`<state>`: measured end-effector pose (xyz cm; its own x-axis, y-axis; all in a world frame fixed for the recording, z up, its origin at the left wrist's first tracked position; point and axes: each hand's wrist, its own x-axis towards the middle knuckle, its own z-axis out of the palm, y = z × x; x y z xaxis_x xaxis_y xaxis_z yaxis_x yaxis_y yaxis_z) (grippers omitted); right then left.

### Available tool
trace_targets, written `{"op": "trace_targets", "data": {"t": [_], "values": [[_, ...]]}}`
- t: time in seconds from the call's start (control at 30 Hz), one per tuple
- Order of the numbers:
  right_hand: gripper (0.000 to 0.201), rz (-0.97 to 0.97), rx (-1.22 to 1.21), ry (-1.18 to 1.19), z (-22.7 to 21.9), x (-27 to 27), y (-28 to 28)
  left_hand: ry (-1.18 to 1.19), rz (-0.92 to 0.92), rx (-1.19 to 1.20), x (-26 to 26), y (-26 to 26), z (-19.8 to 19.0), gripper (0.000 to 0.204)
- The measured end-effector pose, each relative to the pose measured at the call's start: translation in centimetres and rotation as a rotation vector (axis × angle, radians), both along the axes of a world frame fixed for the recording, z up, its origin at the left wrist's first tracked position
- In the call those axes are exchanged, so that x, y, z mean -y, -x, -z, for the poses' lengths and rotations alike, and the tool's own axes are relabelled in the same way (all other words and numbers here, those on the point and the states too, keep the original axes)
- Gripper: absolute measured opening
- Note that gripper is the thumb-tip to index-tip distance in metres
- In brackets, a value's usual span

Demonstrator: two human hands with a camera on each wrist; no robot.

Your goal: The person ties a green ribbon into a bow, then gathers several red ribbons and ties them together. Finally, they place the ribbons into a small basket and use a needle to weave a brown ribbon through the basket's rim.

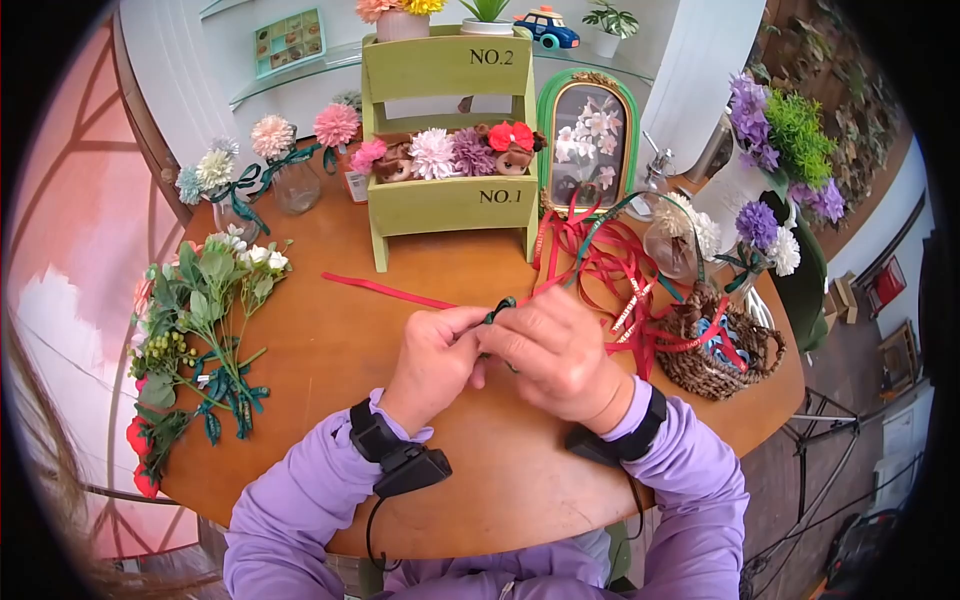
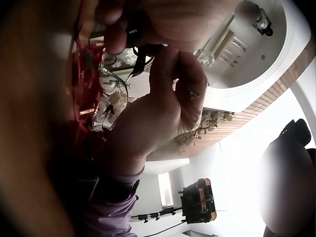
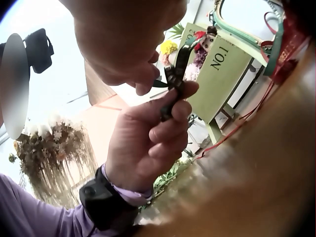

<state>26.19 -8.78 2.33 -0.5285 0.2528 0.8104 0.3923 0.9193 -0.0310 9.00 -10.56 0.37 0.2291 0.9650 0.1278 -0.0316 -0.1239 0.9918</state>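
Note:
Over the middle of the table, both hands meet at a dark green ribbon (image 1: 500, 308) with a looped, knotted part. My left hand (image 1: 435, 362) pinches it between thumb and forefinger; in the right wrist view the knotted green ribbon (image 3: 174, 79) stands up from those fingertips, the other fingers curled. My right hand (image 1: 556, 355) comes in from the right, its thumb and fingertips pinching the ribbon close to the left ones. In the left wrist view my right hand (image 2: 148, 118) has thumb and forefinger together. Part of the ribbon is hidden behind the fingers.
Tangled red ribbon (image 1: 625, 285) lies to the right, running into a woven basket (image 1: 715, 375). Artificial flowers (image 1: 205, 295) with green bows lie at left. A green NO.1/NO.2 planter stand (image 1: 450, 215), an oval-topped frame (image 1: 588, 140) and glass vases (image 1: 297, 187) stand behind.

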Motion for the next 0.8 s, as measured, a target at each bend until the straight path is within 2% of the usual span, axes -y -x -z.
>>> {"op": "trace_targets", "data": {"t": [0.13, 0.2, 0.23, 0.3, 0.33, 0.43, 0.47, 0.53, 0.8], "values": [[0.031, -0.007, -0.058, 0.016, 0.3, 1.0, 1.0, 0.174, -0.006, 0.190, -0.6, 0.3, 0.6, 0.021], [0.024, 0.001, -0.153, 0.227, 0.5, 1.1, 0.9, 0.270, 0.049, 0.429, -0.7, 0.6, 0.4, 0.024], [0.024, -0.002, -0.153, 0.227, 0.7, 1.0, 0.8, 0.270, 0.046, 0.428, -0.8, 0.8, 0.4, 0.024], [0.015, -0.059, -0.285, 0.606, 1.2, 0.4, 0.6, 0.326, 0.110, 0.525, -1.0, 1.2, 0.4, 0.027], [0.015, -0.059, -0.284, 0.605, 1.4, 0.1, 0.5, 0.325, 0.111, 0.526, -1.1, 1.2, 0.5, 0.027], [0.013, -0.257, -0.547, 1.050, 2.2, -0.8, 0.6, 0.327, 0.190, 0.639, -1.2, 1.3, 0.6, 0.027], [0.013, -0.257, -0.547, 1.052, 2.1, -0.9, 0.4, 0.343, 0.202, 0.667, -1.2, 1.3, 0.6, 0.026], [0.010, -0.220, -0.689, 1.444, 1.3, -1.0, -0.1, 0.360, 0.215, 0.694, -1.3, 1.5, 0.5, 0.025], [0.011, -0.141, -0.694, 1.445, 1.9, -1.8, -0.4, 0.296, 0.190, 0.666, -0.8, 0.8, -0.1, 0.025]]}}
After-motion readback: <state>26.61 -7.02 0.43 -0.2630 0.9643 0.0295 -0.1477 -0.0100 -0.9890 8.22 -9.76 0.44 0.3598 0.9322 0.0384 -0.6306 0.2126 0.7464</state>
